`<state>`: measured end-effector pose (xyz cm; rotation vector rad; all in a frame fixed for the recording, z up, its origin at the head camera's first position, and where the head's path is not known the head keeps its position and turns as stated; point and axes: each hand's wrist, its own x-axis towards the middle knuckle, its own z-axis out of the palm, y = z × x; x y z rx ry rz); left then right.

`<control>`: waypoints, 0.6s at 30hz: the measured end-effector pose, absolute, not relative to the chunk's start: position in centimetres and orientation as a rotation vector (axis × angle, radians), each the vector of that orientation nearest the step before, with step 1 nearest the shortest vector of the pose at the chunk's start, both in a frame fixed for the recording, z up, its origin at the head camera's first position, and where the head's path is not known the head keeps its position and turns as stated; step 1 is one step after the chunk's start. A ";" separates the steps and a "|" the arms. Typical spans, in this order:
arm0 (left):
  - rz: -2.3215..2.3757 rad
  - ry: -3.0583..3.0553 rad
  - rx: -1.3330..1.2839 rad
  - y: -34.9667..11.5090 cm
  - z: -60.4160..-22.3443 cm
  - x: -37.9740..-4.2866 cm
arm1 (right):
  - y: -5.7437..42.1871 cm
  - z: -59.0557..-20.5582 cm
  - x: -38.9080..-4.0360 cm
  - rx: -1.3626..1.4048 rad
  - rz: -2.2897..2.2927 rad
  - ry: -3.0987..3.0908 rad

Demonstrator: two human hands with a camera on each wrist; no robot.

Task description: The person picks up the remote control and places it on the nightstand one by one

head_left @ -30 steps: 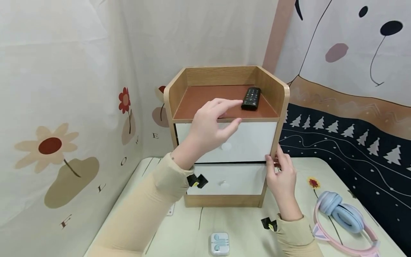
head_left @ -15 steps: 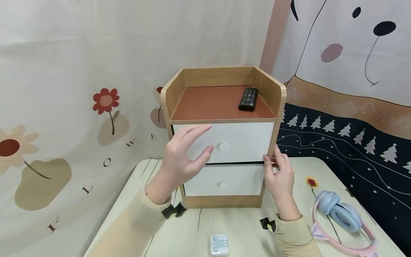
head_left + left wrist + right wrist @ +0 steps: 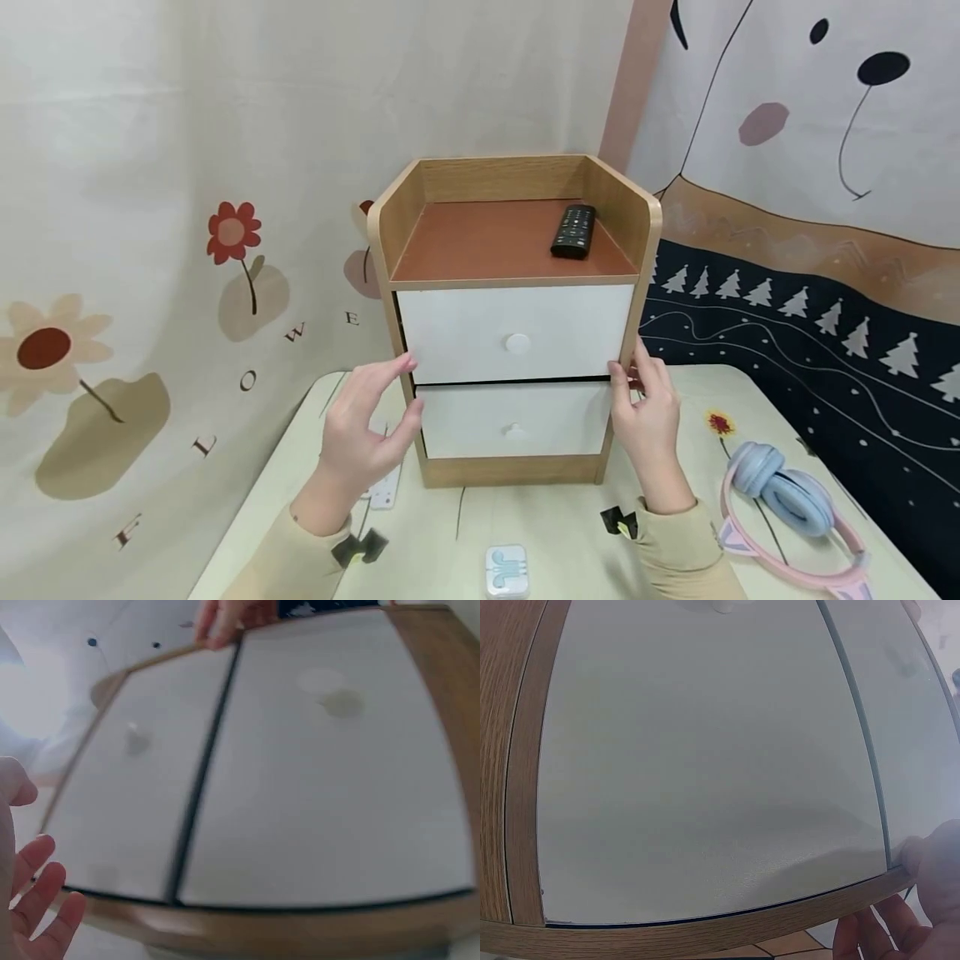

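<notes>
Cabinet (image 3: 513, 318) upright on tabletop (image 3: 423, 537), 12 o'clock. Right hand (image 3: 651, 421), cabinet's 4 o'clock: fingers gripping side edge. Left hand (image 3: 360, 440), 8 o'clock: fingers parted, holding nothing. Risk: one-sided pull could tip cabinet, sliding remote (image 3: 573, 232), 1 o'clock, off front.

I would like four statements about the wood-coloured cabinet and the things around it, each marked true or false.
1. A slim black remote control lies on the reddish-brown top shelf of the wood-coloured cabinet. True.
2. The left hand holds a round white knob. False: the left hand holds nothing.
3. The right hand holds the cabinet at its right side. True.
4. The pink headphones with pale blue ear cushions lie left of the cabinet. False: the headphones lie to its right.
</notes>
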<state>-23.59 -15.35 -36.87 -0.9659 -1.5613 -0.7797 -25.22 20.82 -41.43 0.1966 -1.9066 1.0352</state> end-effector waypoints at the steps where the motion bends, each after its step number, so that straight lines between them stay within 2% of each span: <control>1: -0.779 -1.570 -0.955 -15.9 -37.5 -23.6 | 20.8 -41.4 -25.2 0.197 1.034 -1.907; 18: -0.693 -1.925 -0.764 -22.9 -47.3 -24.8 | 20.6 -41.4 -24.9 0.184 1.037 -1.920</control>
